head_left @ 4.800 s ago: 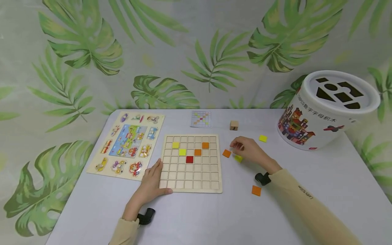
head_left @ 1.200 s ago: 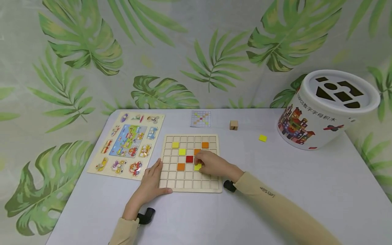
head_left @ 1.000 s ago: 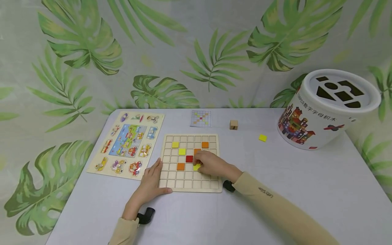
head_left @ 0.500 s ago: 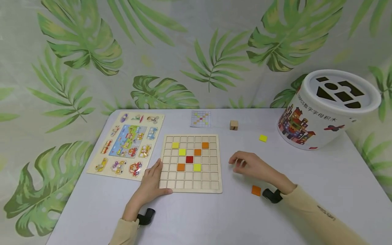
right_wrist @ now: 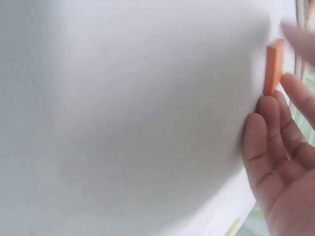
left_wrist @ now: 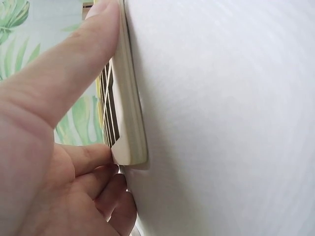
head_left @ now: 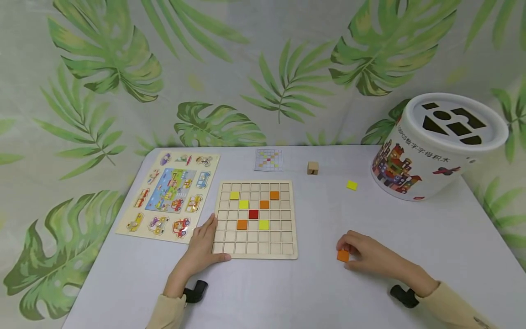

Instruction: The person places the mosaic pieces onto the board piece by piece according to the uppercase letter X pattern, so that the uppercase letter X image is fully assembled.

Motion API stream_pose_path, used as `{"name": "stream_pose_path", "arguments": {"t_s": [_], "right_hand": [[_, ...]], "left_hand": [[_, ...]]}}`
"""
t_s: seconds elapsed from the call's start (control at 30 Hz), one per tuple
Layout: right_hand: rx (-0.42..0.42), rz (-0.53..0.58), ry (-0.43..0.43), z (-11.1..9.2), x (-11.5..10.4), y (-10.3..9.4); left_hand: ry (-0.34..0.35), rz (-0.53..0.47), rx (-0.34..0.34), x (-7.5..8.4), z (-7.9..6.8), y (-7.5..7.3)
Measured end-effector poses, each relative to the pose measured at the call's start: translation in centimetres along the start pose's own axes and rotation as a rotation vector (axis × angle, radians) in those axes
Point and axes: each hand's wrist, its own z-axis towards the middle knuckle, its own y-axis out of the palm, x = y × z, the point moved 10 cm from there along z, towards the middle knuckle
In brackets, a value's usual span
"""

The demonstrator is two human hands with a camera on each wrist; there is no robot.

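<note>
In the head view, a wooden grid board (head_left: 291, 233) lies flat with yellow, orange and red square tiles in some cells. My left hand (head_left: 202, 249) rests on its near left corner, thumb along the front edge and fingers against the left side. The left wrist view shows that thumb on the board's edge (left_wrist: 130, 108). Right of the board, my right hand (head_left: 371, 256) has its bent fingers and thumb around a loose orange tile (head_left: 343, 256) on the table. In the right wrist view a finger touches the orange tile (right_wrist: 273, 69); the blurred thumb appears slightly apart from it.
A loose yellow tile (head_left: 351, 185) and a wooden cube (head_left: 312, 168) lie farther back. A pattern card (head_left: 269, 160) is behind the board. A vehicle knob puzzle (head_left: 170, 196) lies to the left. A large white bucket (head_left: 435, 151) stands at the back right.
My right hand left the yellow tile in the cell below and right of the red one and moved right and nearer, to the loose orange tile. My left hand stays at the board's corner.
</note>
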Motion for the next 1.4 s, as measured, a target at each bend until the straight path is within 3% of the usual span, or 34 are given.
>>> {"name": "stream_pose_path", "arguments": {"t_s": [0.13,0.27,0.53,0.7,0.93,1.17,1.4], "right_hand": [[0.034,-0.021,-0.027,0.7,-0.6,0.5],[0.059,0.000,-0.032,2.8,-1.8,0.9],[0.055,0.036,-0.133,9.6,-7.9,2.7],[0.020,-0.007,-0.182,14.1,-11.8,4.7],[-0.025,-0.069,-0.208,19.0,-15.1,7.5],[-0.052,-0.164,-0.250,21.3,-16.7,9.4],[-0.075,-0.188,-0.233,21.4,-17.2,9.6]], "left_hand": [[0.000,0.001,0.008,0.0,-0.1,-0.1],[-0.008,-0.004,-0.005,-0.1,-0.1,0.0],[-0.005,-0.009,-0.017,-0.3,0.0,0.2],[-0.005,-0.016,-0.019,-0.4,0.0,0.4],[0.005,-0.019,-0.019,-0.2,0.1,0.3],[0.005,-0.008,-0.023,-0.2,0.1,0.1],[0.008,-0.010,-0.023,-0.1,0.0,0.1]]}}
